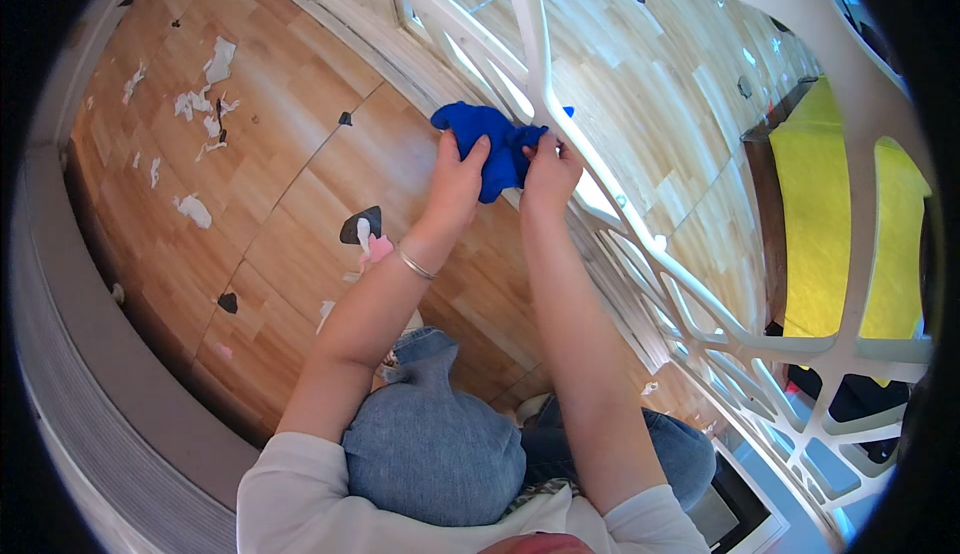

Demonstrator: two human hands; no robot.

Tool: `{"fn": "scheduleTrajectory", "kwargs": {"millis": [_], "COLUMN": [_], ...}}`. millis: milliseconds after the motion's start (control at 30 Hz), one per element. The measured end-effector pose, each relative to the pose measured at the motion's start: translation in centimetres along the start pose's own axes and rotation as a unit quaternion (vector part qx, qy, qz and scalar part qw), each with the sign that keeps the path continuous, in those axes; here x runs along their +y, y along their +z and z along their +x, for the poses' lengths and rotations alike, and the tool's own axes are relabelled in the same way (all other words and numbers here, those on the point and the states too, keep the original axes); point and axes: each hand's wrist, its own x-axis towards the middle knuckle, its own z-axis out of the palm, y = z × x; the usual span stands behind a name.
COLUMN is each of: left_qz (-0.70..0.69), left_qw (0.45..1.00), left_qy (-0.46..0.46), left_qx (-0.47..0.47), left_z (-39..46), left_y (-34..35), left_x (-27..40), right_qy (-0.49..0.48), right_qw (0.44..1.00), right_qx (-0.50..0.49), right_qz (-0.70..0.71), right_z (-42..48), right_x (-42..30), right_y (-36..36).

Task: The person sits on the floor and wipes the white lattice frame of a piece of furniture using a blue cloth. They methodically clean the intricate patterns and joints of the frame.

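Observation:
A bright blue cloth (491, 145) is bunched between my two hands, beside a white openwork partition (551, 81). My left hand (459, 171) grips the cloth's left side, thumb on top. At its right end, my right hand (551, 175) pinches the fabric close to a bar of the partition. A small blue tip shows on the far side of that bar; whether it belongs to the same cloth cannot be told. Part of the cloth is hidden under my fingers.
Torn white paper scraps (195, 103) and dark pieces (361, 225) litter the wood-look floor (300, 103). A pink scrap (377, 248) lies near my left forearm. Beyond the partition is a yellow covering (814, 216). A grey ledge (135, 411) runs along the left.

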Motion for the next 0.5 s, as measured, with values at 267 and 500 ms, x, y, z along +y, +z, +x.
{"fn": "scheduleTrajectory", "kwargs": {"millis": [267, 500], "left_qz": [-0.003, -0.112], "left_qw": [0.993, 0.990], "left_qy": [-0.114, -0.080], "left_qx": [0.029, -0.032], "left_z": [0.0, 0.1], "left_y": [-0.3, -1.0], "left_x": [-2.4, -3.1], "right_qy": [0.165, 0.320], "right_qw": [0.969, 0.722], "right_qx": [-0.027, -0.134], "right_qz": [0.181, 0.599], "right_z": [1.8, -0.5], "right_x": [0.5, -0.1], "right_y": [-1.6, -2.1]}}
